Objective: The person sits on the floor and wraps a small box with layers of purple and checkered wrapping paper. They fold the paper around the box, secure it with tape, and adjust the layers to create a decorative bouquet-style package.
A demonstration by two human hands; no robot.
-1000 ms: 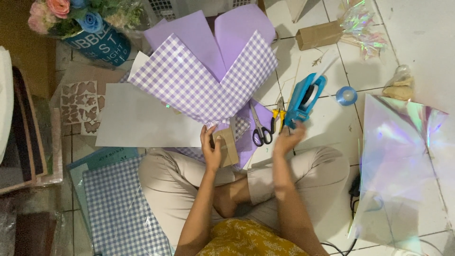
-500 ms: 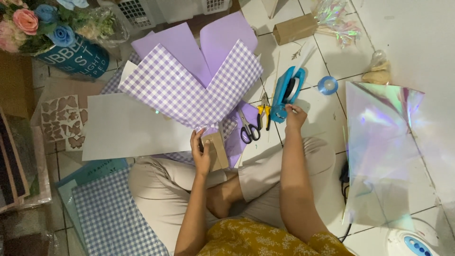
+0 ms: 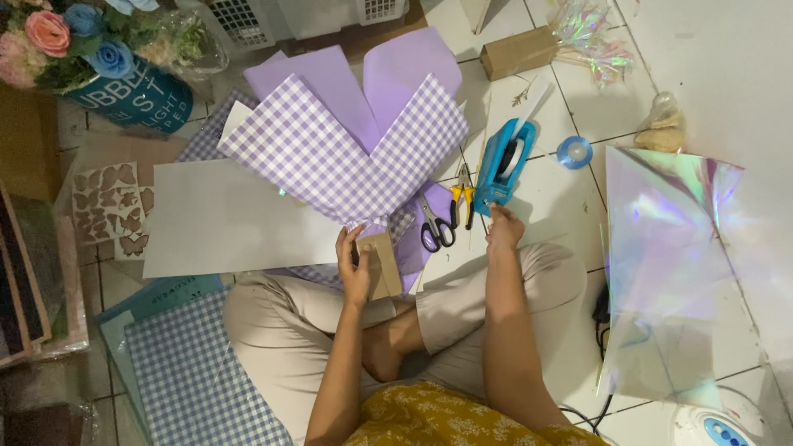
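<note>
I sit cross-legged on a tiled floor. My left hand point(image 3: 355, 268) grips the brown-paper base point(image 3: 385, 266) of a bouquet wrap point(image 3: 347, 157) made of lilac and purple-checked paper, which fans out away from me. My right hand point(image 3: 502, 230) has its fingers bunched at the near end of a blue tape dispenser point(image 3: 508, 161) standing on the floor. Whether a strip of tape runs between the fingers is too small to tell. Black-handled scissors point(image 3: 434, 227) and yellow-handled snips point(image 3: 464, 198) lie between my two hands.
A white paper sheet point(image 3: 223, 219) lies left of the wrap and checked paper point(image 3: 190, 372) by my left knee. Iridescent film point(image 3: 669, 264) lies at the right. Also here: a blue tape roll point(image 3: 573, 152), a cardboard box point(image 3: 519, 51), a flower tub point(image 3: 91, 58) and butterfly cutouts point(image 3: 107, 206).
My right hand held the tape dispenser lifted off the floor; the dispenser now rests on the tiles and the hand sits at its near end. My left hand stays on the bouquet base.
</note>
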